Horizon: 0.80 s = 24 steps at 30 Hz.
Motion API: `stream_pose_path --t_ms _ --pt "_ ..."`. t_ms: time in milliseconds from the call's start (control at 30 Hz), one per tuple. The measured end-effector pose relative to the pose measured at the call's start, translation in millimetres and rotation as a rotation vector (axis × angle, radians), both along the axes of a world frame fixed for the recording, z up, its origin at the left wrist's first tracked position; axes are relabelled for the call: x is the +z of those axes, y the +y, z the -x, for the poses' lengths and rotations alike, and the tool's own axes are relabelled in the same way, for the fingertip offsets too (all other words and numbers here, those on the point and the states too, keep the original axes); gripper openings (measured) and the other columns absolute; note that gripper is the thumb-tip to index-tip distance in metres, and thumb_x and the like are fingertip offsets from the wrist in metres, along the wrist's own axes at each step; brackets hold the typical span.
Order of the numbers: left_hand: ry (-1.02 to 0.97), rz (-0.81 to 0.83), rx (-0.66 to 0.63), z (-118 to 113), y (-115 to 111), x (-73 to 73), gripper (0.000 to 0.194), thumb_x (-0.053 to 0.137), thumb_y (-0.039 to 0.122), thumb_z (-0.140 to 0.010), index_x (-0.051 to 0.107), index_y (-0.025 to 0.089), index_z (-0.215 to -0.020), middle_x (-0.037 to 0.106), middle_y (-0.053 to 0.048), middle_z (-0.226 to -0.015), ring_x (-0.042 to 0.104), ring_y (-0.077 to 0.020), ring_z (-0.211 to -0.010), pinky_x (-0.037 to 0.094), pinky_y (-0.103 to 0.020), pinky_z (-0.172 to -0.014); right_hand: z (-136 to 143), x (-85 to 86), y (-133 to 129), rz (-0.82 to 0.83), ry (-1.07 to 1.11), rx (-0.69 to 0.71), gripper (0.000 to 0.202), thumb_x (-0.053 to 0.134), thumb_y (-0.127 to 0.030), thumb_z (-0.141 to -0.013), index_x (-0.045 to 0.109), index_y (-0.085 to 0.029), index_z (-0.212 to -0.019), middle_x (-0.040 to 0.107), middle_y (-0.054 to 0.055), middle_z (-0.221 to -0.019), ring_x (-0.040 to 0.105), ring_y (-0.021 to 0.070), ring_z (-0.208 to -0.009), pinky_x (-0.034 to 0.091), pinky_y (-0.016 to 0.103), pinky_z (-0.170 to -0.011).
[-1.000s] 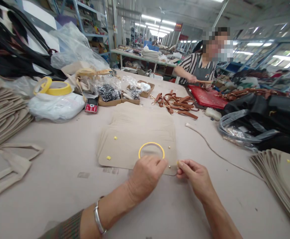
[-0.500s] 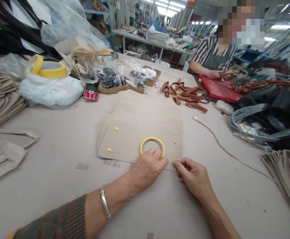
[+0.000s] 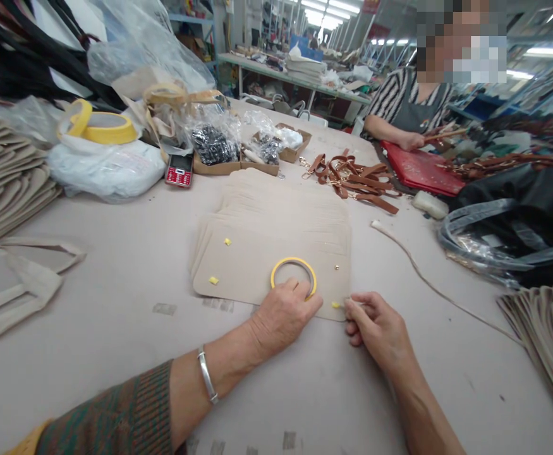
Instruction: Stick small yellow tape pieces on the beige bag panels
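Note:
My left hand [image 3: 289, 313] is closed round the near edge of a thin roll of yellow tape [image 3: 294, 260], which stands over the top panel of a fanned stack of beige panels [image 3: 267, 278]. At the panel's near right corner, my right hand [image 3: 375, 328] has its fingertips pinched at one end of a small piece of yellow tape [image 3: 336, 305]. Two yellow tape bits, an upper one [image 3: 227, 242] and a lower one [image 3: 213, 280], sit on the panel's left side. A small metal stud [image 3: 337, 267] shows near its right edge.
Brown straps [image 3: 356, 177] and small boxes of wrapped parts [image 3: 217, 167] lie beyond the stack. A red phone [image 3: 179, 170] is at the back left. A cord [image 3: 413, 265] and more beige pieces [image 3: 541, 322] lie right. Across the table, a person [image 3: 406, 107] handles a red item.
My right hand has shifted slightly right and up from the panel corner, and the yellow tape piece there now shows. My left hand still holds the roll. The view has shifted slightly.

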<state>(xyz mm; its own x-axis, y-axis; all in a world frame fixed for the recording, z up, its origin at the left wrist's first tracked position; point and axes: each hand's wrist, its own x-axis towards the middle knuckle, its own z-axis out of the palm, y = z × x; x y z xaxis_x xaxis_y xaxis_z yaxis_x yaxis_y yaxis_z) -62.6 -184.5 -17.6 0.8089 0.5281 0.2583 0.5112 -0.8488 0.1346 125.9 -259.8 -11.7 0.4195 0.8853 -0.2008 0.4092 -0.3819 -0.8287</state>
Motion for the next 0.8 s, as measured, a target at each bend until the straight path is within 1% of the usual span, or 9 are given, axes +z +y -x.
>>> stream_pose_path --t_ms 67,200,300,467,533,600,667,733,800 --pt "-0.002 -0.002 -0.007 0 0 0.2 0.010 0.044 0.016 -0.093 0.052 0.019 -0.087 0.051 -0.004 -0.083 0.047 -0.0216 -0.075 0.043 -0.032 -0.062 1 -0.3 -6 -0.036 -0.011 0.036 0.036 0.058 -0.052 -0.082 0.065 -0.017 -0.089 0.064 0.000 -0.060 0.058 0.0144 -0.050 0.048 0.025 -0.049" --pt "-0.003 0.009 -0.014 1 0 0.7 0.008 0.046 0.015 -0.092 0.052 0.018 -0.088 0.052 -0.004 -0.083 0.047 -0.0223 -0.076 0.044 -0.033 -0.063 11 0.6 -8 -0.170 -0.404 0.162 0.027 0.055 -0.041 -0.086 0.071 -0.019 -0.083 0.072 0.004 -0.077 0.065 0.0179 -0.069 0.048 0.029 -0.068" --pt "-0.004 0.021 -0.013 1 0 1.5 0.008 0.046 0.015 -0.092 0.053 0.018 -0.088 0.053 -0.004 -0.084 0.048 -0.0221 -0.077 0.045 -0.033 -0.065 16 -2.2 -1 -0.194 -0.556 0.166 0.026 0.052 -0.037 -0.087 0.070 -0.019 -0.080 0.073 0.005 -0.079 0.066 0.0182 -0.069 0.046 0.028 -0.067" --pt "-0.018 0.036 -0.002 1 1 2.6 0.010 0.047 0.014 -0.091 0.055 0.018 -0.088 0.055 -0.004 -0.084 0.050 -0.0215 -0.078 0.046 -0.033 -0.066 17 -6.9 12 -0.169 -0.568 0.167 0.022 0.052 -0.033 -0.086 0.069 -0.020 -0.082 0.071 0.003 -0.076 0.064 0.0164 -0.067 0.045 0.027 -0.065" --pt "-0.052 0.042 0.010 2 2 3.9 0.010 0.047 0.014 -0.091 0.056 0.019 -0.090 0.057 -0.004 -0.083 0.052 -0.0208 -0.077 0.047 -0.032 -0.066 17 -4.8 13 -0.161 -0.579 0.184 0.020 0.052 -0.032 -0.085 0.067 -0.020 -0.081 0.069 0.002 -0.074 0.063 0.0163 -0.066 0.044 0.027 -0.064" --pt "-0.115 0.063 0.009 4 2 6.7 0.012 0.047 0.014 -0.091 0.057 0.020 -0.093 0.058 -0.002 -0.080 0.055 -0.0194 -0.075 0.048 -0.030 -0.065 15 0.4 10 -0.142 -0.559 0.245 0.019 0.052 -0.031 -0.086 0.066 -0.020 -0.079 0.068 0.001 -0.072 0.061 0.0159 -0.064 0.044 0.027 -0.063" --pt "-0.226 0.107 -0.011 8 0 11.4 0.017 0.044 0.013 -0.093 0.058 0.020 -0.101 0.061 -0.002 -0.079 0.059 -0.0174 -0.074 0.050 -0.027 -0.065 13 7.7 4 -0.097 -0.483 0.350 0.019 0.052 -0.030 -0.086 0.067 -0.021 -0.077 0.067 0.000 -0.069 0.060 0.0154 -0.062 0.044 0.027 -0.061" --pt "-0.370 0.163 -0.051 12 -4 17.9 0.023 0.042 0.014 -0.094 0.057 0.020 -0.111 0.065 -0.002 -0.084 0.063 -0.0158 -0.079 0.053 -0.026 -0.071 10 15.4 -4 -0.061 -0.387 0.435 0.017 0.055 -0.030 -0.085 0.069 -0.022 -0.078 0.068 0.000 -0.069 0.062 0.0158 -0.062 0.045 0.026 -0.061" --pt "-0.466 0.222 -0.092 16 -10 25.0 0.032 0.042 0.016 -0.095 0.050 0.020 -0.126 0.069 -0.003 -0.094 0.065 -0.0149 -0.085 0.055 -0.027 -0.078 10 21.9 -11 -0.126 -0.321 0.406 0.016 0.057 -0.031 -0.085 0.070 -0.022 -0.083 0.071 0.001 -0.073 0.064 0.0164 -0.065 0.047 0.027 -0.062"
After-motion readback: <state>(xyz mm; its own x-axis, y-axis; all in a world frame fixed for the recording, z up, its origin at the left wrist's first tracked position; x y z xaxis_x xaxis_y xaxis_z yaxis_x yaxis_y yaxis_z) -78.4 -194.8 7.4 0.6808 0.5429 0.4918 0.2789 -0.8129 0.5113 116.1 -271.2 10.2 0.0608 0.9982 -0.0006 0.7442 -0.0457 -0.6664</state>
